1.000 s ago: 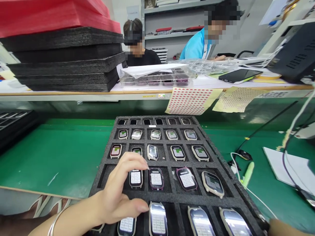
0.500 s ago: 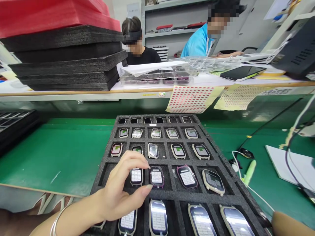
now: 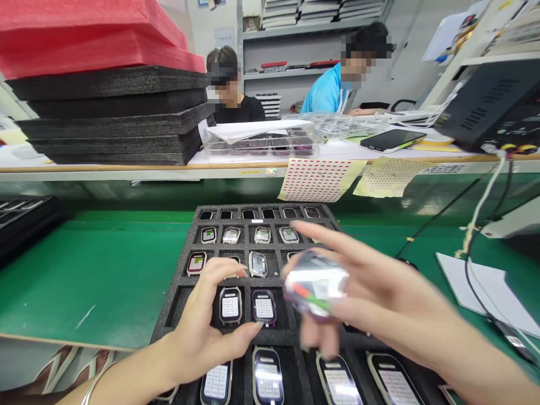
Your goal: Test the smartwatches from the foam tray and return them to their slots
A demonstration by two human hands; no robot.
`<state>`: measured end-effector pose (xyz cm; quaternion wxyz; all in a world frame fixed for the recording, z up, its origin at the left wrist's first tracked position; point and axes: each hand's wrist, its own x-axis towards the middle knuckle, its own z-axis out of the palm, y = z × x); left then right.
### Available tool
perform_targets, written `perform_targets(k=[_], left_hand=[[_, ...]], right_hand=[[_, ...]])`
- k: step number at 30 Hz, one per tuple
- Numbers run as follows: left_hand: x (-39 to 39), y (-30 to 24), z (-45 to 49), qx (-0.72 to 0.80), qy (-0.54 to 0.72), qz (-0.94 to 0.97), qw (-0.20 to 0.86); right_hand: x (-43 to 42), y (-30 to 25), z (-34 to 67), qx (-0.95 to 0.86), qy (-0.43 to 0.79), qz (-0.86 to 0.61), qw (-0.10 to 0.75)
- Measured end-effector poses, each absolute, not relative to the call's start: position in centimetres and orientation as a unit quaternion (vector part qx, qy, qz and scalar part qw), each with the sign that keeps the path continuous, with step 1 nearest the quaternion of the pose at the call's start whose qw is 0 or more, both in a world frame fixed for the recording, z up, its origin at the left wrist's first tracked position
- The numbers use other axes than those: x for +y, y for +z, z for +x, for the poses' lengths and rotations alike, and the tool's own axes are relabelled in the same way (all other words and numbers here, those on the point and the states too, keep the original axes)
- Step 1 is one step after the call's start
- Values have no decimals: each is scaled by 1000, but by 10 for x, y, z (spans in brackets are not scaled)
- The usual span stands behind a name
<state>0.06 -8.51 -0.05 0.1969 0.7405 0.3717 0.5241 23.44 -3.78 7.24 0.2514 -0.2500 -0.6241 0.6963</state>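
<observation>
— Where is the smartwatch [image 3: 316, 287] at this moment?

— In the right hand [image 3: 375, 292], above the black foam tray [image 3: 180, 270]. Thumb and fingers grasp it, while the index finger points out past it.

— Can you read its screen?

— No, it is blurred. I make out a bright glare, a red-orange streak, a green one and a purple tint at the edge.

— And the left hand [image 3: 200, 326]?

— It grasps nothing: thumb and fingers stand apart in a loose C over the tray, the thumb tip at the lower edge of a purple-cased watch [image 3: 264, 305]. Whether they touch, I can't tell.

— What lies next to that one?

— A pale-cased watch [image 3: 230, 306], in the compartment to its left, its screen showing a white grid.

— And around the tray?

— It rests on a green work surface [image 3: 84, 275]. On the raised shelf [image 3: 228, 174] behind are a stack of black foam sheets [image 3: 109, 124], topped with red foam [image 3: 93, 42], and a phone [image 3: 392, 140]. Beyond are a person in blue [image 3: 323, 93] and another in black [image 3: 241, 109].
</observation>
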Motion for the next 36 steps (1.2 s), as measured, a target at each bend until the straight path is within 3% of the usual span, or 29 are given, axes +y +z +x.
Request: perform_targets(k=[8,36], left_hand=[[-81,5,0,438,425,764,210],[-83,0,5,423,412,795,141]], right_hand=[[-19,43,198,-594,764,-182,175],[-26,28,199,-681,636,-277,235]])
